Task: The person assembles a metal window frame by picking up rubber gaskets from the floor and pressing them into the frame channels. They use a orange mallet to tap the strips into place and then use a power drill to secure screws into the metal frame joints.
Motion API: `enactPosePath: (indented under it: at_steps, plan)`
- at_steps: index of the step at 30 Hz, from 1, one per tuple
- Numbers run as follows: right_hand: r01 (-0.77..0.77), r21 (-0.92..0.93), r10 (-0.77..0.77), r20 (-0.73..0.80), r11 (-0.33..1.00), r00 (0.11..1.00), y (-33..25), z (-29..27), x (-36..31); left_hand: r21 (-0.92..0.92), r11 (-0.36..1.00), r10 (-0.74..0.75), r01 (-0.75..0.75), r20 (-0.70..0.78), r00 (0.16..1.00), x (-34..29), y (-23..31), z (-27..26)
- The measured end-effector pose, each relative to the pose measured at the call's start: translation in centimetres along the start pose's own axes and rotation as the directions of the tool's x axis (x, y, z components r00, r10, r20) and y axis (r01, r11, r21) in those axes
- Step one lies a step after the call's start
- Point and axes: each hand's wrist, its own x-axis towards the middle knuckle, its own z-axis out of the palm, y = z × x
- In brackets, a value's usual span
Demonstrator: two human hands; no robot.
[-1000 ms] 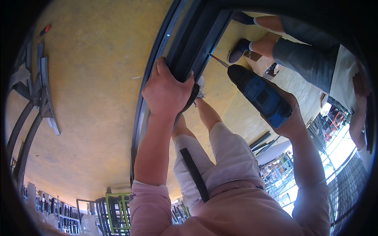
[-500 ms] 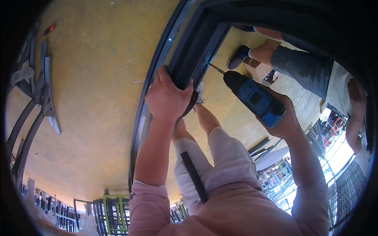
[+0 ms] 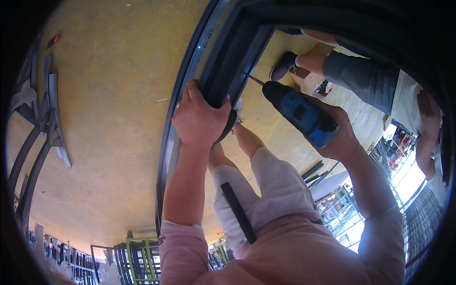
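In my right hand (image 3: 338, 130) is a blue and black cordless drill (image 3: 304, 116), pointed up and to the left. The tip of its long thin bit (image 3: 254, 79) meets the inner side face of a dark metal frame (image 3: 222, 61). My left hand (image 3: 202, 118) grips the frame's upright bar just left of the bit, fingers curled over its edge. By the thumb a curved black piece (image 3: 231, 124) hangs along the bar; its far part is hidden. A black strip (image 3: 237, 211) lies against my light shorts.
At the right stands another person in dark shorts (image 3: 358, 83), one shoe near an open cardboard box (image 3: 308, 78). Dark metal bars (image 3: 40, 128) are stacked at the left, a red and black tool (image 3: 52, 42) beyond them. Green and black racks (image 3: 142, 259) stand behind.
The whole view has shifted slightly, moving the frame and drill a little to the left in it. Both hands keep their holds, and the bit stays against the frame.
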Motion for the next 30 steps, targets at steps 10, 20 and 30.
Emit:
enactPosePath:
  at_steps: [10, 20, 30]
  plan:
    - [-0.059, -0.038, 0.058, -0.019, 0.998, 0.998, -1.0, -0.1, 0.7, 0.02, 1.0, -0.009, 0.01, -0.024, 1.0, -0.1, 0.3, 0.3]
    - [-0.304, 0.376, 0.31, 0.045, 0.876, 0.95, 1.1, 4.3, -10.5, -0.043, 0.987, 0.149, -0.152, -0.07, 0.986, 0.0, 0.1, 0.6]
    - [-0.546, 0.611, 0.446, 0.792, -0.573, 0.417, 7.1, 20.1, -25.5, 0.045, 0.981, 0.191, -0.189, -0.061, 0.98, 0.0, 1.7, -0.6]
